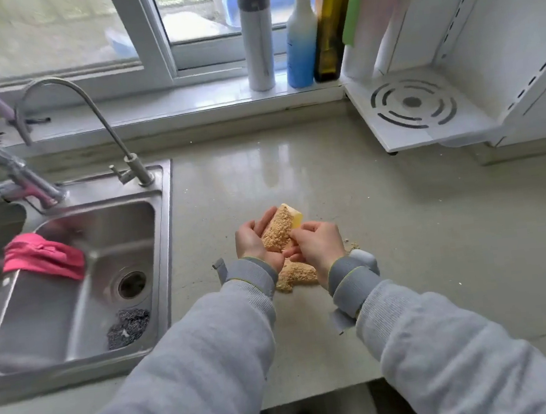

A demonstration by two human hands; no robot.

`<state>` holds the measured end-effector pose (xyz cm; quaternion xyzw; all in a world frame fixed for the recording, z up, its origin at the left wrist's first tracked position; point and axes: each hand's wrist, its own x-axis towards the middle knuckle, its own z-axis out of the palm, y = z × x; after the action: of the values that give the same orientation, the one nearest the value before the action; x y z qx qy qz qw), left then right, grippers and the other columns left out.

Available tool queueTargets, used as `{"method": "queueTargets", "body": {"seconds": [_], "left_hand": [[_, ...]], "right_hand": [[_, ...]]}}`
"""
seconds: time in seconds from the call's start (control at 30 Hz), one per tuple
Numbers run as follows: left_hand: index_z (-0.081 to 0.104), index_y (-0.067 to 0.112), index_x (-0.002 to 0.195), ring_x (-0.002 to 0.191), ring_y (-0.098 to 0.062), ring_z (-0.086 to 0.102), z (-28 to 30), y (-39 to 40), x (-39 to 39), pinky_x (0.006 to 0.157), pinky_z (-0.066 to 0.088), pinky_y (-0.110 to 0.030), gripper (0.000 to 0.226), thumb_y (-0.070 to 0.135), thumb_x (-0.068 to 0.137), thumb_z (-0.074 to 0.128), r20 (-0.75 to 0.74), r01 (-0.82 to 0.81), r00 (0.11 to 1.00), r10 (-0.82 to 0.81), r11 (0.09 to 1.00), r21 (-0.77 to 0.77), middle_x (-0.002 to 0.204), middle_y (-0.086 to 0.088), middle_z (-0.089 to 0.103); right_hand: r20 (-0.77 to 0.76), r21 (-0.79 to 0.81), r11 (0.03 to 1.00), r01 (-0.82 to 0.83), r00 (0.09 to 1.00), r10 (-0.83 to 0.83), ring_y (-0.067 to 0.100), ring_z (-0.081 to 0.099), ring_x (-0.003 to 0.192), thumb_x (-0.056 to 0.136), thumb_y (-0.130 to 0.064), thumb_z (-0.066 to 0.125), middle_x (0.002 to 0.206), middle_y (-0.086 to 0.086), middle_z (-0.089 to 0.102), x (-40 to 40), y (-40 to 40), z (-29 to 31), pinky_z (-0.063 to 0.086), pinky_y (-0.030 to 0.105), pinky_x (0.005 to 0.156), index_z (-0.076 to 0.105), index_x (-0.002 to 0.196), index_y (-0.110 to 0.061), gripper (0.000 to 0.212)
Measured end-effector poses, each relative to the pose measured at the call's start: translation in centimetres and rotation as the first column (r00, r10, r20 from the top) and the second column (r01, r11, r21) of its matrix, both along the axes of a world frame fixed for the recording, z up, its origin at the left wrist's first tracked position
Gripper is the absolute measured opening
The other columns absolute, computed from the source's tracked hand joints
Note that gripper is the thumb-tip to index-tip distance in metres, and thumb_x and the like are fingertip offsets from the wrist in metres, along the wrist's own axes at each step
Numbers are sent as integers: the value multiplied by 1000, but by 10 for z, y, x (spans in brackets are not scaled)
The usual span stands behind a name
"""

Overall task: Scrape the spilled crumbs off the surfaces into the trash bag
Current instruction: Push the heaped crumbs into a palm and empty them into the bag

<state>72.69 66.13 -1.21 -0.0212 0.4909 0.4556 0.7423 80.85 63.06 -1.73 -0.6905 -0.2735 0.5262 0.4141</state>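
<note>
In the middle of the frame, low over the pale counter (386, 228), the left hand (256, 242) is cupped with the palm up, and a load of crumbs (278, 231) lies in it against a yellow scraper (294, 216). The right hand (317, 246) has its fingers curled on the near edge of this scraper and pinches it. A second heap of crumbs (296, 277) lies on the counter just below the two wrists, and a few loose grains are at its right side. I cannot see any trash bag in the frame. To do this step well, I think the cupped hand should stay level and close to the surface, so that nothing falls back, and the scraper should push the crumbs deep into the palm. The heap on the counter needs one more pass. The sink (70, 291) at the left, with a pink cloth (42, 257) on its divider, is near, so crumbs could slide into it.
</note>
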Motion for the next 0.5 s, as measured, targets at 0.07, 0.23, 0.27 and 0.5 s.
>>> {"method": "queueTargets", "body": {"seconds": [0.07, 0.23, 0.27, 0.5], "left_hand": [[66, 11, 88, 68, -25, 53, 6, -4, -8, 42, 46, -19, 51, 25, 99, 19, -1, -23, 1000, 23, 1000, 2, 85, -12, 63], [65, 10, 86, 67, -26, 53, 14, -21, -46, 38, 45, -16, 49, 23, 98, 18, 7, -166, 986, 166, 986, 16, 88, -13, 62], [64, 10, 86, 66, -26, 54, 15, -22, -48, 38, 44, -16, 48, 21, 97, 19, 11, -171, 985, 171, 985, 13, 88, -12, 62], [65, 10, 83, 60, -28, 59, 25, -70, -138, 40, 48, -21, 45, 20, 96, 23, -6, -392, 920, 393, 919, 49, 79, -14, 63]], "right_hand": [[7, 8, 999, -41, 999, 41, 14, 57, 38, 86, 2, 47, 54, 14, 53, -6, 1, 2, 42, 21, 39, 51, 61, -7, 27], [-5, 20, 980, -197, 980, 198, 13, 58, 38, 87, 3, 46, 56, 13, 54, -42, -5, 13, 43, 19, 37, 53, 62, -7, 28], [-12, 23, 980, -195, 981, 196, 12, 58, 37, 87, 4, 45, 57, 13, 54, -44, -6, 14, 43, 19, 36, 52, 62, -8, 29], [-50, 24, 900, -435, 899, 436, 15, 58, 43, 88, 3, 43, 64, 12, 57, -130, -36, 32, 45, 18, 38, 53, 65, -9, 28]]}}
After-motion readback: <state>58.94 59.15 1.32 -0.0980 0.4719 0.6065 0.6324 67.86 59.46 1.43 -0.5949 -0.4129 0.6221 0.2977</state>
